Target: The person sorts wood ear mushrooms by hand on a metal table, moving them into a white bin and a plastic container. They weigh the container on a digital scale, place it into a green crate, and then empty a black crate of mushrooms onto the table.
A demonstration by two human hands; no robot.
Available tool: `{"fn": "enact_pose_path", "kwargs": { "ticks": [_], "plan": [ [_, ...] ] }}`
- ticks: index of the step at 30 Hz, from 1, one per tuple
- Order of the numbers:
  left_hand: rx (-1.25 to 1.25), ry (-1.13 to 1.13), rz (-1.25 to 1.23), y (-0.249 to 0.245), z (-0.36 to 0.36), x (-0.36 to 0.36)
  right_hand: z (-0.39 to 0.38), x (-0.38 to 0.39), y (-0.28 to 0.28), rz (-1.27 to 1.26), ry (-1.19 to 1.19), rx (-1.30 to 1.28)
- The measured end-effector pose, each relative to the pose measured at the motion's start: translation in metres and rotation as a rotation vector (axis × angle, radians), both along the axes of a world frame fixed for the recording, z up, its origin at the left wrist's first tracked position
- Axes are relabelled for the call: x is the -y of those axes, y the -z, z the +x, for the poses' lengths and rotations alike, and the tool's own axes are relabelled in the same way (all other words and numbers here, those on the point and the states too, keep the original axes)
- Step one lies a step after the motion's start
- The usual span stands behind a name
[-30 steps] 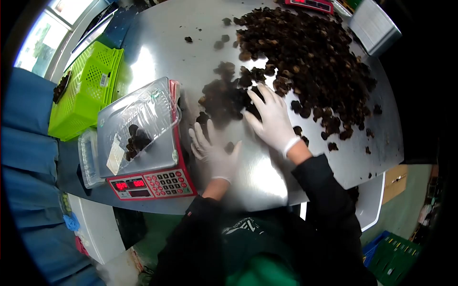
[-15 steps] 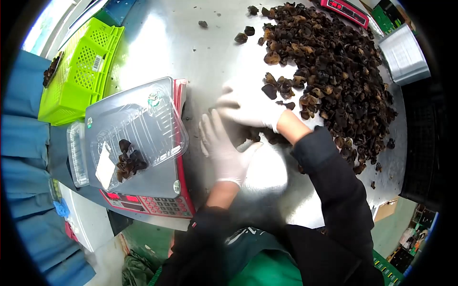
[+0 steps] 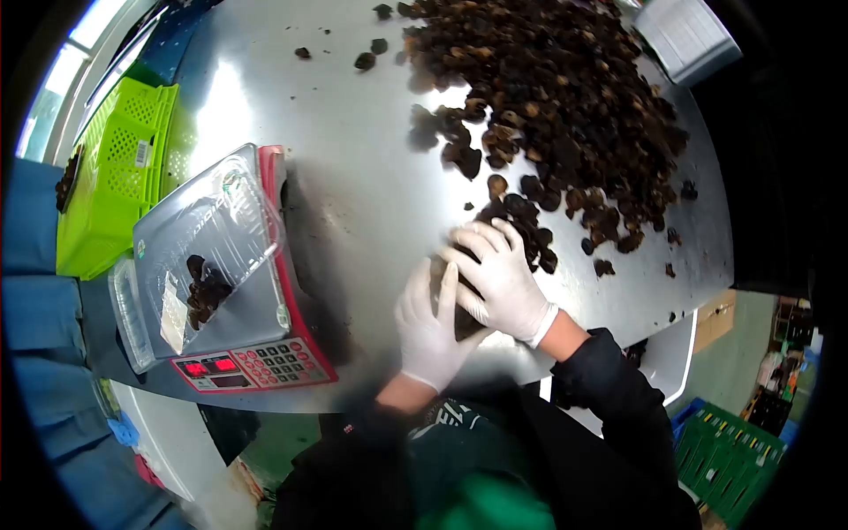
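Observation:
My left hand (image 3: 426, 327) and my right hand (image 3: 503, 287), both in white gloves, are cupped together low over the metal table (image 3: 353, 115). Between the palms they gather a small clump of dark wood ear mushrooms (image 3: 466, 325), mostly hidden by the fingers. Just beyond my right hand lie more loose mushrooms, trailing off the large heap of wood ear mushrooms (image 3: 565, 115). To the left, a clear plastic tray (image 3: 252, 230) rests on a red digital scale (image 3: 305, 358). Inside the tray sit a few mushrooms (image 3: 207, 290) and a white paper slip (image 3: 173, 316).
A bright green basket (image 3: 119, 185) stands at the far left, with another clear tray (image 3: 132, 322) beside the scale. At the back right is a stack of pale trays (image 3: 687, 40). A white bin (image 3: 671, 358) and green crates (image 3: 729, 459) are below the table's right edge.
My view has shifted. My hands have come together nearer the table's front edge, curling in around a clump of mushrooms, where they were spread flatter before. The tray on the scale looks unchanged.

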State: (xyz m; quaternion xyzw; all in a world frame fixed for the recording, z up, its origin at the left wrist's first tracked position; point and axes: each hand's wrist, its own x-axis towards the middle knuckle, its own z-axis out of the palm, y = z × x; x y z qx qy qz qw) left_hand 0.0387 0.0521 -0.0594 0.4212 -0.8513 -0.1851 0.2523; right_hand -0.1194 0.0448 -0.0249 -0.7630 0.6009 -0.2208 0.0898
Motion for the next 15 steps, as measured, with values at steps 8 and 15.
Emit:
{"fn": "enact_pose_path", "kwargs": {
  "ticks": [8, 15],
  "plan": [
    [0.098, 0.05, 0.062, -0.011, 0.016, 0.006, -0.02, -0.072, 0.001, -0.019, 0.63, 0.476],
    [0.162, 0.214, 0.048, -0.011, -0.002, 0.028, 0.0, -0.043, 0.028, -0.062, 0.59, 0.248]
  ]
}}
